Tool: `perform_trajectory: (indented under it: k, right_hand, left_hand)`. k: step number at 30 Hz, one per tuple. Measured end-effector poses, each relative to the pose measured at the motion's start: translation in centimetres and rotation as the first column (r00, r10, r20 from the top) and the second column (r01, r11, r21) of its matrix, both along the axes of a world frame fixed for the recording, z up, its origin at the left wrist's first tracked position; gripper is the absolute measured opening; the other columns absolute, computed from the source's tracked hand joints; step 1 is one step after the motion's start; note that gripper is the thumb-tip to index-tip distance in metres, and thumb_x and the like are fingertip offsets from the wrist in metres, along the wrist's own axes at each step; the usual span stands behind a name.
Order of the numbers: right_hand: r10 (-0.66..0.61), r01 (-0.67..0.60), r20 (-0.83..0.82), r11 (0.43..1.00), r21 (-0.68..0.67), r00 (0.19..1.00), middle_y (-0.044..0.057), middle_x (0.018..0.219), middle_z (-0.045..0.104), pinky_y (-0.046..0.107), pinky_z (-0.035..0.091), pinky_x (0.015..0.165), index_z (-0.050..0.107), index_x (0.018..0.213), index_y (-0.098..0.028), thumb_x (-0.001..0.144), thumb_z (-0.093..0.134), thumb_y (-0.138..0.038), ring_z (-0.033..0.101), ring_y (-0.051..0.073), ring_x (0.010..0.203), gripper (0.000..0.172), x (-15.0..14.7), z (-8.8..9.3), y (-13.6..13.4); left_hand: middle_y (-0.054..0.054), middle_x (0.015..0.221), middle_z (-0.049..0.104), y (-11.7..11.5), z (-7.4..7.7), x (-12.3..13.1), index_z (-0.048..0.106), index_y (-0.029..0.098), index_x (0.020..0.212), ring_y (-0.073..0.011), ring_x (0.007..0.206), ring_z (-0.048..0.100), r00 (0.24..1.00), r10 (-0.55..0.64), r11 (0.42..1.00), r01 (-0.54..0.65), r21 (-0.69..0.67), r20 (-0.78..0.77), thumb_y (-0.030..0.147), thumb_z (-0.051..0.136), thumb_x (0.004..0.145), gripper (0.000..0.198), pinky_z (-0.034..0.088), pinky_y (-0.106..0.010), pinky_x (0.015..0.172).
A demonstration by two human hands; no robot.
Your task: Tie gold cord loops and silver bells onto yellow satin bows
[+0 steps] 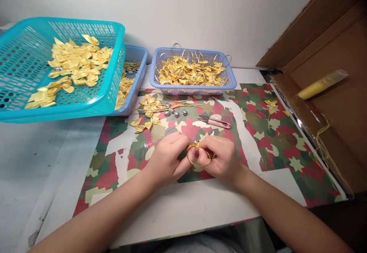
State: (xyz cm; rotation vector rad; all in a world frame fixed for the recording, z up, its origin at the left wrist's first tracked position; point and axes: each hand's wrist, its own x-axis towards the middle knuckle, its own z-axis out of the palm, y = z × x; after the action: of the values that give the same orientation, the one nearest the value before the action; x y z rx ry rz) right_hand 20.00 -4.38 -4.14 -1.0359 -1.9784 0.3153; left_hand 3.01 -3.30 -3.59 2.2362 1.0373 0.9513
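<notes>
Both hands meet over the patterned sheet, pinching one small piece between them. My left hand (174,155) grips the left side of a gold cord loop (198,164); my right hand (220,155) grips its right side. A silver bell (196,142) shows at the top between the fingertips, with a bit of yellow ribbon mostly hidden by the fingers. Beyond the hands lie pink-handled snips (215,122), several loose silver bells (176,113), gold cords (183,106) and yellow bows (145,124).
A turquoise basket (114,77) of yellow bows stands at the left, overlapping a blue basket (140,71). Another blue basket (193,89) at the back holds bows with cord loops. Cardboard (329,65) rises at the right, with a yellow tube (318,86) beside it.
</notes>
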Motion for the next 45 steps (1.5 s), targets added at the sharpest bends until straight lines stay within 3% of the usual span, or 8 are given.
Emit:
perform_trajectory:
  k: [6, 14, 19, 25, 33, 40, 45]
  right_hand:
    - [0.030, -0.032, -0.032, 0.996, -0.077, 0.999, -0.006, 0.049, 0.041, 0.023, 0.033, 0.046, 0.043, 0.060, -0.021, 0.080, 0.046, -0.013, 0.037, 0.009, 0.045, 0.022, -0.13, 0.04, -0.15]
    - [0.057, -0.117, -0.251, 0.965, -0.233, 0.966, -0.007, 0.048, 0.037, 0.020, 0.030, 0.042, 0.040, 0.058, -0.021, 0.077, 0.049, -0.016, 0.033, 0.007, 0.043, 0.022, 0.02, 0.36, -0.17]
    - [0.084, -0.150, -0.294, 0.966, -0.210, 0.952, -0.008, 0.048, 0.033, 0.020, 0.027, 0.041, 0.040, 0.058, -0.021, 0.076, 0.050, -0.015, 0.030, 0.007, 0.043, 0.021, 0.06, 0.52, -0.20]
    - [0.101, -0.115, -0.179, 0.991, -0.068, 0.979, -0.007, 0.051, 0.037, 0.022, 0.031, 0.045, 0.043, 0.063, -0.021, 0.076, 0.050, -0.015, 0.033, 0.008, 0.045, 0.016, 0.34, 0.37, -0.13]
    - [0.061, -0.060, -0.038, 0.998, 0.008, 0.997, -0.005, 0.052, 0.043, 0.023, 0.032, 0.046, 0.043, 0.065, -0.021, 0.075, 0.051, -0.015, 0.036, 0.009, 0.047, 0.014, 0.22, 0.27, 0.01]
    - [0.020, -0.020, -0.008, 0.997, 0.079, 1.000, -0.005, 0.048, 0.039, 0.026, 0.029, 0.046, 0.042, 0.061, -0.022, 0.078, 0.046, -0.009, 0.033, 0.011, 0.046, 0.022, 0.17, 0.04, -0.13]
    - [0.035, -0.035, -0.072, 0.999, 0.013, 0.997, -0.006, 0.048, 0.035, 0.024, 0.029, 0.045, 0.038, 0.059, -0.022, 0.079, 0.048, -0.011, 0.030, 0.009, 0.045, 0.025, -0.06, 0.10, -0.26]
  left_hand:
    - [0.001, 0.055, 0.053, -0.02, -0.23, 0.17, 0.049, 0.021, 0.063, -0.0131, 0.054, 0.044, 0.999, 0.040, 0.998, -0.041, 0.038, 0.011, 0.022, 0.050, 0.085, 0.022, 0.037, -0.025, 0.053]
    - [0.001, 0.055, 0.058, -0.39, 0.27, 0.54, 0.053, 0.019, 0.060, -0.0108, 0.052, 0.048, 0.971, 0.069, 0.983, -0.028, -0.182, 0.227, 0.021, 0.056, 0.081, 0.021, 0.039, -0.022, 0.050]
    - [0.000, 0.056, 0.060, -0.36, 0.33, 0.54, 0.055, 0.018, 0.062, -0.0108, 0.050, 0.051, 0.948, 0.054, 0.945, 0.053, -0.322, 0.312, 0.024, 0.054, 0.084, 0.023, 0.041, -0.022, 0.050]
    - [-0.001, 0.059, 0.061, -0.29, -0.12, 0.08, 0.058, 0.018, 0.067, -0.0118, 0.056, 0.052, 0.973, 0.008, 0.982, 0.036, -0.186, 0.232, 0.023, 0.054, 0.085, 0.020, 0.042, -0.023, 0.053]
    - [0.000, 0.061, 0.058, -0.26, -0.50, -0.12, 0.055, 0.018, 0.071, -0.0117, 0.059, 0.048, 0.989, -0.014, 1.000, 0.016, -0.015, 0.149, 0.019, 0.052, 0.087, 0.017, 0.040, -0.024, 0.056]
    - [-0.001, 0.066, 0.061, -0.22, -0.04, -0.03, 0.056, 0.018, 0.075, -0.0125, 0.061, 0.052, 0.992, -0.052, 0.996, 0.060, -0.062, 0.112, 0.017, 0.047, 0.089, 0.017, 0.042, -0.024, 0.059]
    - [0.000, 0.061, 0.061, -0.25, -0.11, 0.15, 0.057, 0.018, 0.071, -0.0116, 0.059, 0.052, 0.990, -0.051, 0.996, 0.059, -0.063, 0.128, 0.016, 0.051, 0.087, 0.017, 0.042, -0.022, 0.057]
